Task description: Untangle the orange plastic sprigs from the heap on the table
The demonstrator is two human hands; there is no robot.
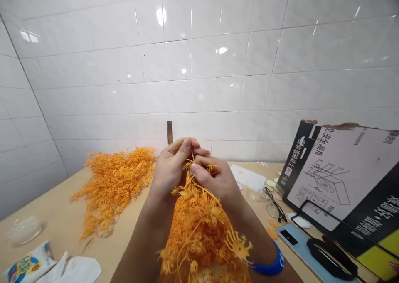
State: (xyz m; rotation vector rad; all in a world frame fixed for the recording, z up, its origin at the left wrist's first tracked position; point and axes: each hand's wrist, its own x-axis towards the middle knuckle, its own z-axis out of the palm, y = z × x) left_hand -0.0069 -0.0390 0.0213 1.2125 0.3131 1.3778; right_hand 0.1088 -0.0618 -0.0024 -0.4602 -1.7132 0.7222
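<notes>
My left hand and my right hand meet in the middle of the view, fingers closed in a pinch. Between them is an orange plastic flower piece with thin stems; the fingers partly hide it. Below the hands, between my forearms, rises a mass of orange plastic flower pieces with thin stems and small spiky heads. One larger spiky head sticks out beside my right forearm. A blue wristband circles my right wrist.
A large orange heap lies on the table at left. A tissue pack, white tissues and a clear bowl are front left. At right are glasses, a phone and a cardboard box. A tiled wall closes the back.
</notes>
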